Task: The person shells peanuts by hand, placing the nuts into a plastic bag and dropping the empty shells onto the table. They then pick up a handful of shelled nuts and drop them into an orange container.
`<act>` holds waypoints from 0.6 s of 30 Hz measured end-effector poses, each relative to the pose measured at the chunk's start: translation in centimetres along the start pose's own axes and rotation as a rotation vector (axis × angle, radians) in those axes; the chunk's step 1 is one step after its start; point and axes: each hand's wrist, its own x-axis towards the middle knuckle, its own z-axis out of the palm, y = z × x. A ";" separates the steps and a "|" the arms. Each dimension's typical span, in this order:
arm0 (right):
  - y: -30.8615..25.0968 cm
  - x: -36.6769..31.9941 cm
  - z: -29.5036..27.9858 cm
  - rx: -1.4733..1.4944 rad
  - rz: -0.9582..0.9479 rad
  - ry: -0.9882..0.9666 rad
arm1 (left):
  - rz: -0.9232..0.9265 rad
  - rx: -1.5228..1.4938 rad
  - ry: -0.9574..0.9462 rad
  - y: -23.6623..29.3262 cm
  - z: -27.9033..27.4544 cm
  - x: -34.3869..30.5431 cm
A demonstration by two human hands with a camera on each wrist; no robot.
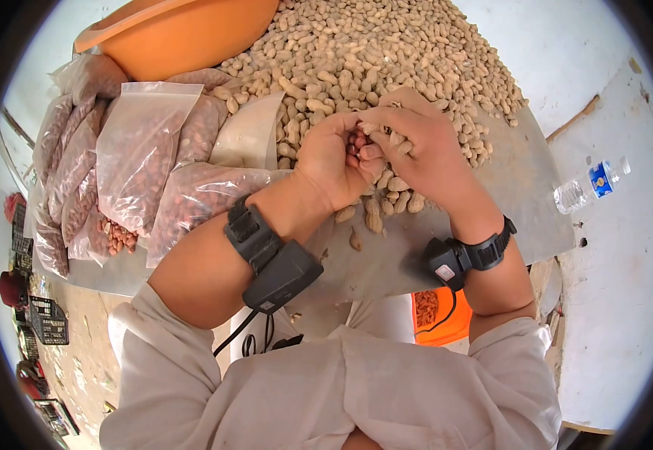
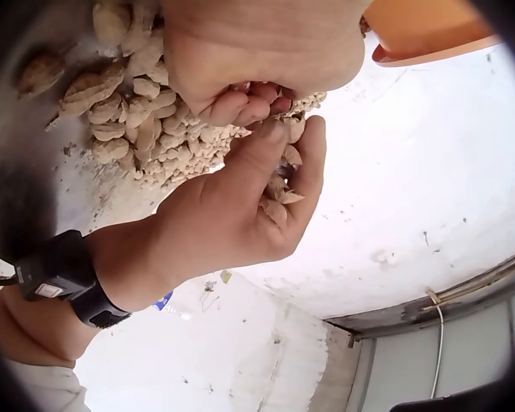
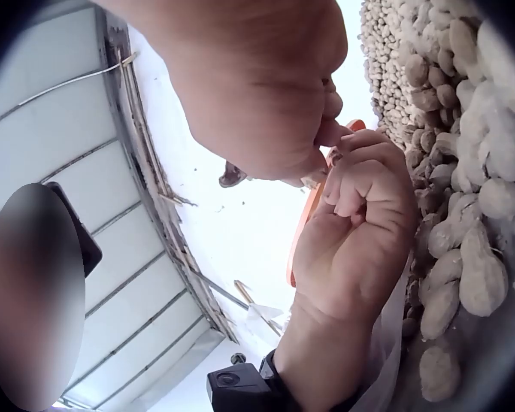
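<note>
Kernels (image 1: 355, 142) in the left hand (image 1: 332, 161), shells (image 1: 391, 140) in the right hand (image 1: 429, 150)

Head view: the left hand curls round the kernels, at 2 o'clock from its palm; the right, at its 3 o'clock, holds shells in bent fingers. The pile (image 1: 394, 49) spreads at 12 o'clock on the surface (image 1: 525, 176).

Left wrist view: kernels show at the left hand's 6 o'clock; the shells' long axis is unclear.

Right wrist view: the left hand sits at the right's 5 o'clock; kernels are hard to make out.
</note>
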 end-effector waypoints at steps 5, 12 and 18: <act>0.2 0.1 -0.1 0.053 -0.005 0.039 | 0.013 -0.005 -0.009 0.0 0.1 0.0; 0.4 -0.1 0.0 0.146 0.089 0.036 | 0.010 0.005 -0.027 0.0 0.3 0.1; 1.3 -0.7 0.0 0.920 0.604 0.076 | 0.058 0.107 -0.068 0.2 0.2 0.0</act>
